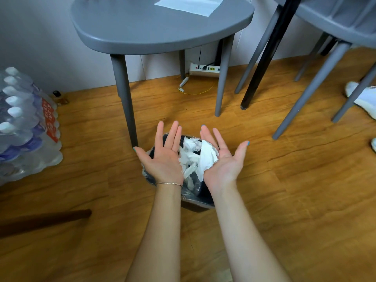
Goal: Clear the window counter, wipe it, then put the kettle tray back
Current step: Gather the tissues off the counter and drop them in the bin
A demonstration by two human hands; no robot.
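Both hands hang palm-up over a bin (195,197) on the wood floor (284,180), at the centre of the frame. The left hand (165,153) has its fingers straight and slightly spread, and it holds nothing. The right hand (225,157) is also flat and open-palmed, fingers straight and a little apart; a white tissue (207,157) lies against its inner edge, touching the palm or just below it, I cannot tell which. No finger curls round it. More crumpled white paper (189,157) sits in the bin between the two hands.

Judging from this, the person is dropping used wiping paper into the bin, so the wiping step looks finished or close to it. That is a guess: the window counter, the kettle and its tray are all out of view, so nothing here shows whether the counter is cleared, clean, or whether the tray is back. If the wipe is done, returning the tray is what remains.

A grey table (162,27) fills the upper middle of the frame, with a sheet of white paper (189,5) on it. A pack of water bottles (26,127) stands at the left edge. Grey chair legs (317,84) cross the upper right, and a power strip (204,70) lies by the wall under the table.
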